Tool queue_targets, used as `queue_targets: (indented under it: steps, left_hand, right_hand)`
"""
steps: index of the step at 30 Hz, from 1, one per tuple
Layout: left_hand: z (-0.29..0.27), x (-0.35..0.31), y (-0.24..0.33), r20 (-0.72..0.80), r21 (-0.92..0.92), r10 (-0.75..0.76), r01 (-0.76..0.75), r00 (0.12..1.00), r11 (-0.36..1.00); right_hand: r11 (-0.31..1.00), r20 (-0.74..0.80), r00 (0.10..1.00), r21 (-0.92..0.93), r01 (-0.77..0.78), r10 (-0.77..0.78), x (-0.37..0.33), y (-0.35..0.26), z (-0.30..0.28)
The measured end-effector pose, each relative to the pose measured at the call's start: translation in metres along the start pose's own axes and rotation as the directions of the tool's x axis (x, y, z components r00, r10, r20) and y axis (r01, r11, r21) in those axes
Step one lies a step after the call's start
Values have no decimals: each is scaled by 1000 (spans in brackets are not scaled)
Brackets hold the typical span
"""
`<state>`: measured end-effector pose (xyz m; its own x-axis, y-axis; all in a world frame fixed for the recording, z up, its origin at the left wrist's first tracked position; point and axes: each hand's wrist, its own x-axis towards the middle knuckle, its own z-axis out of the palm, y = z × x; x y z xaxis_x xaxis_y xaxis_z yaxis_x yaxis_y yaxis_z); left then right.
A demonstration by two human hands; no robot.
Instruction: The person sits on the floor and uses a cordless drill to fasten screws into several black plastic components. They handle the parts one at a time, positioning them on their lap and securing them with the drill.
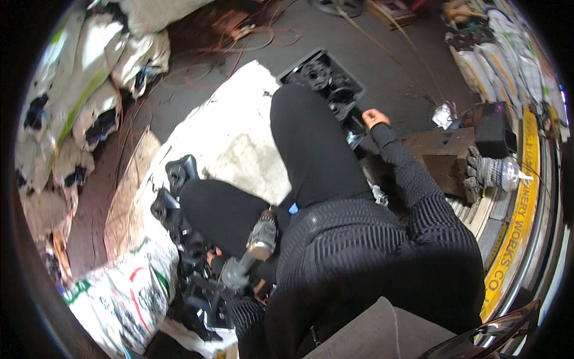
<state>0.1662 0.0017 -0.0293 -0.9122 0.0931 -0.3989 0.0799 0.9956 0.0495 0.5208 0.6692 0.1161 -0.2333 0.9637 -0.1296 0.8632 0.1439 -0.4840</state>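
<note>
My right hand (375,118) is beside a dark crate (357,84) holding several black moulded parts (317,75). Its fingers are curled together, and what they hold, if anything, is too small to make out. Across my left thigh lies a power drill (263,233) with a grey handle. Down by the drill's base, a bit of skin that looks like my left hand (211,257) shows among more black parts (200,290). The drill and the parts cover most of that hand, so its grip is hidden. Two black parts (180,170) stand beside my left knee.
White sheeting (239,137) spreads beneath my legs. Stuffed white sacks (78,107) line the left, with a printed sack (128,293) nearer. Red cables (263,33) trail over the floor. To my right are a wooden block (439,158), a black box (495,130) and grey gloves (481,170).
</note>
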Motion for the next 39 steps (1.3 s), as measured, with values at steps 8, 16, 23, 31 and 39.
queue_targets:
  steps: [8, 16, 23, 31, 39]
  left_hand:
    - [-17, 13, 25, 84, 181, -224, 206, 971, 962]
    - [-50, 2, 7, -2, 79, -203, 202, 979, 976]
    - [-134, -44, -68, -493, -139, -45, -28, 869, 990]
    - [-359, -63, 41, -552, -580, 23, -404, 833, 707]
    - [-276, -44, 328, 4, 42, 570, -570, 821, 821]
  right_hand:
    - [998, -30, 998, 34, -56, 57, -5, -13, 4]
    - [984, -48, 992, -129, -120, 114, 44, -52, 12]
    - [785, 551, 791, -353, 509, -266, 2, -97, -6]
    - [716, 597, 750, -389, 580, -284, 17, -106, 8]
    - [817, 245, 840, -216, 534, -484, -29, -170, -104]
